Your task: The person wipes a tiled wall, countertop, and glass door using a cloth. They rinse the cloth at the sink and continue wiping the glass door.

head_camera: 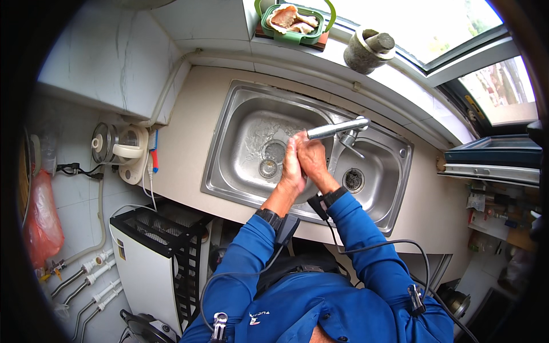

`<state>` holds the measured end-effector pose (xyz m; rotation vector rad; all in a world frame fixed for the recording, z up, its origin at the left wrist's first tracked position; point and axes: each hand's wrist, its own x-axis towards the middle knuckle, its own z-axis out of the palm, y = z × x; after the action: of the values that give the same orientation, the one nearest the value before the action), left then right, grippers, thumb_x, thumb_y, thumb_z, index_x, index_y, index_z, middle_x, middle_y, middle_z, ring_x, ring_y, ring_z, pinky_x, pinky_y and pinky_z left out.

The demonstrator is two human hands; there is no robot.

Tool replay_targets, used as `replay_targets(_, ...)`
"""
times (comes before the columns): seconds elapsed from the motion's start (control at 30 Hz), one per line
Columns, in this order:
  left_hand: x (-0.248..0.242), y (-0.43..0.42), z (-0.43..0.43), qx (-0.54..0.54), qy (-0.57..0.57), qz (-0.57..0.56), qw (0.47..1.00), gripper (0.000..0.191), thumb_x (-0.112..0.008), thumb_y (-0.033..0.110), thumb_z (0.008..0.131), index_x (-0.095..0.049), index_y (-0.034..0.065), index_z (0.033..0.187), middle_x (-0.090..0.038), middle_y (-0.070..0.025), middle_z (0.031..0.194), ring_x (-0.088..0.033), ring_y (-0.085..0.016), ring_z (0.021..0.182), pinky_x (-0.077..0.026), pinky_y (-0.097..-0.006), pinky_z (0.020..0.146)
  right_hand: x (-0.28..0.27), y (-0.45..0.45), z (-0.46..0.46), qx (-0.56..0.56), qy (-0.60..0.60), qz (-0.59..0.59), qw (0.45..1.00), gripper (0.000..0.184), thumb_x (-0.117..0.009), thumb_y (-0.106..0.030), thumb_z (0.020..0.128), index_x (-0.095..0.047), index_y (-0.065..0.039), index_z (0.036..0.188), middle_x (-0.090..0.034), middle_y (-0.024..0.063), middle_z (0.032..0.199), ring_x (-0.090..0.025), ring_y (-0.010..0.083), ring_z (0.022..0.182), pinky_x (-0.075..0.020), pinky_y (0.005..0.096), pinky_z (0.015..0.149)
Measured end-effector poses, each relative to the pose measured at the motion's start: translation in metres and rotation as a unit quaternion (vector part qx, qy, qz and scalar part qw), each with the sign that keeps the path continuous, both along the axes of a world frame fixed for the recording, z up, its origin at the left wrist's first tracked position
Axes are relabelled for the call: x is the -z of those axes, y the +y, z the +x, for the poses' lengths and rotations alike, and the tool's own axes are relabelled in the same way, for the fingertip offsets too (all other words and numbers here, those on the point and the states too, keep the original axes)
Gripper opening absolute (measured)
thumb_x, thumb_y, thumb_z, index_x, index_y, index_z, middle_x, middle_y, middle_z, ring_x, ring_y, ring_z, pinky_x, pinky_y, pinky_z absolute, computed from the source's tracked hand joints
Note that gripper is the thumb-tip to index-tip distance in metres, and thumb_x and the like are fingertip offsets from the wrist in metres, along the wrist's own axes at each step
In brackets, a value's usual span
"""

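Both hands are pressed together under the spout of a chrome faucet [339,128], above the larger left bowl of a stainless steel double sink [240,128]. My left hand [292,169] is on the left side, its palm turned towards the other hand. My right hand [312,155] lies against it, with its back showing and its fingertips near the spout's end. No object shows between them, though the palms are hidden. Water wets the bowl floor, where a metal sink strainer [269,168] sits beside the drain [275,151]. The smaller right bowl has a dark-filled drain [354,179].
On the window ledge stand a green basket [296,37] holding shells and a stone mortar [360,53] with its pestle. A glass kettle [131,143] and a brush with a red handle [154,160] are at the counter's left. Cables hang from both wrist devices.
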<state>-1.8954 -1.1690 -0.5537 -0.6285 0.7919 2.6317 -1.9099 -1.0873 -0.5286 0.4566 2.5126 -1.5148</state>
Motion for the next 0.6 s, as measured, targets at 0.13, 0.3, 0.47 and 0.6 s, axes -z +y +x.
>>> replay_targets(0.13,-0.004,-0.001,-0.005,-0.004,-0.039,0.041,0.998,0.055,-0.046,0.055,0.104,-0.057,0.0087,0.132,-0.060,-0.0084,0.127,-0.055,-0.024,0.121,-0.044,-0.0404,0.108,0.000,-0.001,0.008,-0.103,0.248,-0.038,0.963,0.057,-0.049,-0.042,0.106,-0.053,0.001,0.143,-0.060,0.0215,0.141,-0.055,0.0336,0.134,-0.0403,0.0400,0.113)
replay_targets(0.3,-0.016,0.008,-0.007,-0.017,0.039,0.062,0.997,0.050,-0.041,0.044,0.109,-0.054,0.0062,0.140,-0.058,-0.0080,0.137,-0.051,-0.020,0.129,-0.038,-0.0368,0.115,0.000,0.003,0.014,-0.088,0.072,-0.130,0.985,0.062,-0.042,-0.044,0.107,-0.046,0.003,0.148,-0.048,0.0256,0.152,-0.039,0.0379,0.146,-0.0260,0.0415,0.123)
replay_targets(0.47,-0.020,0.000,-0.014,-0.038,-0.049,0.020,0.998,0.048,-0.039,0.053,0.108,-0.055,0.0099,0.123,-0.059,-0.0036,0.115,-0.055,-0.018,0.109,-0.045,-0.0361,0.102,-0.001,0.010,0.012,-0.145,0.120,-0.104,0.977,0.058,-0.043,-0.038,0.107,-0.045,0.002,0.149,-0.046,0.0250,0.153,-0.038,0.0368,0.147,-0.0255,0.0395,0.123)
replay_targets(0.6,-0.026,0.010,-0.001,0.005,0.052,0.052,0.997,0.061,-0.039,0.053,0.108,-0.046,0.0057,0.145,-0.054,-0.0049,0.138,-0.049,-0.018,0.130,-0.037,-0.0364,0.115,0.002,0.014,0.014,-0.143,0.130,-0.098,0.976,0.058,-0.042,-0.040,0.108,-0.047,0.004,0.146,-0.049,0.0274,0.149,-0.043,0.0413,0.141,-0.0336,0.0439,0.117)
